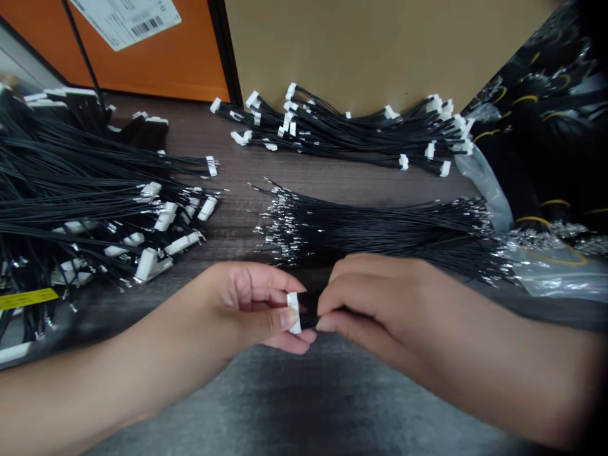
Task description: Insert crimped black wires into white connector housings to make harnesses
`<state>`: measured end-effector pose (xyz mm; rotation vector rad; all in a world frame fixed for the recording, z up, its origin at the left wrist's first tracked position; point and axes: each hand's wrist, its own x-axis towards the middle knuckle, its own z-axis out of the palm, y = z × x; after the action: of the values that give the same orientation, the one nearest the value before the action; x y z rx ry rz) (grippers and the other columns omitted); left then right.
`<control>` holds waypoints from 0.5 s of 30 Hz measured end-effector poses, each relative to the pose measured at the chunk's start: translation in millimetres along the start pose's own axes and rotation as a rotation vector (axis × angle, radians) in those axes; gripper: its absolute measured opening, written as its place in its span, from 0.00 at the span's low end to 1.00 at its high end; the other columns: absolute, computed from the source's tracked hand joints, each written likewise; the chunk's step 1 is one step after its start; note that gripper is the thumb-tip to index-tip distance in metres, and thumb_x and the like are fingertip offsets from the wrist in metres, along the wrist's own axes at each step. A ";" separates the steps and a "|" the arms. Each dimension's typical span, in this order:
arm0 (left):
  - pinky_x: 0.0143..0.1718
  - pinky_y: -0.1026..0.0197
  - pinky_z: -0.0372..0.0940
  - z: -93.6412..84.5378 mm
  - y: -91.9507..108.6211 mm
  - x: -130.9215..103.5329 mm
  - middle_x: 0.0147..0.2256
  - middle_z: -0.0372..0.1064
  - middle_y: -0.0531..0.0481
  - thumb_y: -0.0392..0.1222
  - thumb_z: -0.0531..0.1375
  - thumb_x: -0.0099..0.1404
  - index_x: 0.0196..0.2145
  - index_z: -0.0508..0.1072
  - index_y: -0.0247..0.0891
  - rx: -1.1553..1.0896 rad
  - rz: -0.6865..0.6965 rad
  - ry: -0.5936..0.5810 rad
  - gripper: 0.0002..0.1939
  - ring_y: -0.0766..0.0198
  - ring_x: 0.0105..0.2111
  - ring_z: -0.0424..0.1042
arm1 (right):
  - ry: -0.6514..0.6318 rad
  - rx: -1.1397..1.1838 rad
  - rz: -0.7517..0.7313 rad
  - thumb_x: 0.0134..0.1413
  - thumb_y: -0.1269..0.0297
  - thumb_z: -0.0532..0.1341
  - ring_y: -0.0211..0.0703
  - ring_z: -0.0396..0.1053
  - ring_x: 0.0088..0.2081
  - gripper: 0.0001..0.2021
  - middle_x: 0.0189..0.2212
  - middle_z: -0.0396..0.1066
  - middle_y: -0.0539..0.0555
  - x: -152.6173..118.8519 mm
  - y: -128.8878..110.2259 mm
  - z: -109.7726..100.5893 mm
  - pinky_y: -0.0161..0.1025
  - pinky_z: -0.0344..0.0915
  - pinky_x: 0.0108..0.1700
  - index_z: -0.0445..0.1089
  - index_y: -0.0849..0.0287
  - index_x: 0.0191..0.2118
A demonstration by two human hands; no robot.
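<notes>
A small white plastic connector, near centre, is pinched in the left hand; the right hand grips its thin black wires. Below spreads a dark wood-grained tabletop, backed by a flat tan panel and, far left, an orange panel.

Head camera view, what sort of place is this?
Probably a cable-assembly workplace: a bundle of metal-tipped wires, a pile of cables with white connectors, and another connector in the left hand.
</notes>
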<state>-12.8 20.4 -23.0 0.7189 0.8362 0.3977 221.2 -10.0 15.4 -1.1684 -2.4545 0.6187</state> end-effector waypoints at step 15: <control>0.40 0.63 0.83 20.6 25.4 -14.9 0.30 0.86 0.55 0.26 0.76 0.62 0.33 0.88 0.40 0.047 -0.097 0.207 0.09 0.58 0.35 0.90 | 0.224 -0.087 -0.068 0.68 0.78 0.66 0.37 0.77 0.37 0.08 0.36 0.80 0.50 16.7 37.2 -5.6 0.33 0.71 0.42 0.79 0.61 0.37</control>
<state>-7.0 20.9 12.5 0.6849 1.0741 0.3703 237.7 25.4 2.8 -1.1155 -2.3391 0.3441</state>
